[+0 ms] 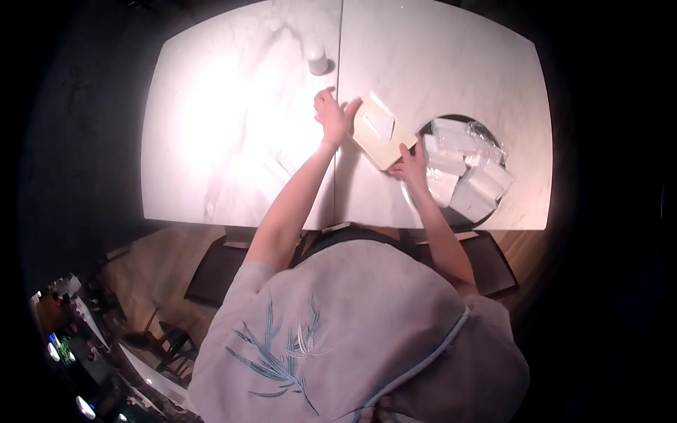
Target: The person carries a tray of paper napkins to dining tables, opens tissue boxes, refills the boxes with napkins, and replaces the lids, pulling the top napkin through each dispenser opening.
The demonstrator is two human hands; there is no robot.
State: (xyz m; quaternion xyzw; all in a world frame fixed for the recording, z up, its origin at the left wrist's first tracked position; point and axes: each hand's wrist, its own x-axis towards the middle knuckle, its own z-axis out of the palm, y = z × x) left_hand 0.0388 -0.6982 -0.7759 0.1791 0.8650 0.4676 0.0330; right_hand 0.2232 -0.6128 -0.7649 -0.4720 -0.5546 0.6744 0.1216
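Note:
A cream tissue box (371, 144) with a cut-out in its top, white showing inside, lies at an angle on the right half of the marble table (451, 63). My right hand (413, 169) grips its near right corner, the thumb on top and the other fingers at the side. At the box's left edge is my left hand (333, 118), its fingers apart and its thumb pointing to the box. Whether that thumb touches the box I cannot tell.
Right of the box, a round dark tray (451, 117) holds several white packs (483, 185) in clear wrap. A small white cylinder (316, 60) stands beyond my left hand. Glare washes out the table's left half. Dark chairs (218, 271) stand by the near edge.

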